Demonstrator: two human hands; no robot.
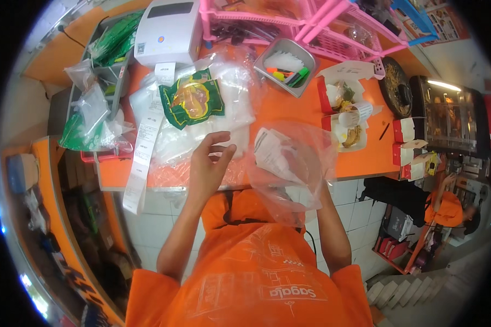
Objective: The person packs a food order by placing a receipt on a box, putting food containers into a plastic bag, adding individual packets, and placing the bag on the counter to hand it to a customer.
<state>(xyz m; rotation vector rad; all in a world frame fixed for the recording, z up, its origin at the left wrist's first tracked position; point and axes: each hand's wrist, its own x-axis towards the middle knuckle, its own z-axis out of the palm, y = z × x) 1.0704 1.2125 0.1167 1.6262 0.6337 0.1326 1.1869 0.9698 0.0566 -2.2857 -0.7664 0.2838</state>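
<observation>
My right hand [300, 157] is seen through a clear plastic bag [278, 184], apparently inside or behind it, near the counter's front edge. A crumpled paper receipt [272, 151] shows through the bag's film. To its left, my left hand [214, 157] is empty, its fingers bent and apart, over clear plastic bags [237, 98] lying on the orange counter. A green and yellow packet [194, 99] rests on those bags. At the right stand two open food boxes [338, 96] with food inside; a paper cup or roll [355, 114] lies across them.
A white label printer [167, 30] feeds a long paper strip [145, 151] over the counter's edge. A metal tray [284, 88] holds markers. Pink plastic racks [253, 18] stand behind, a grey bin [112, 73] at left. More boxes [402, 153] and a glass display cabinet [449, 114] are right; a person [445, 208] is beyond.
</observation>
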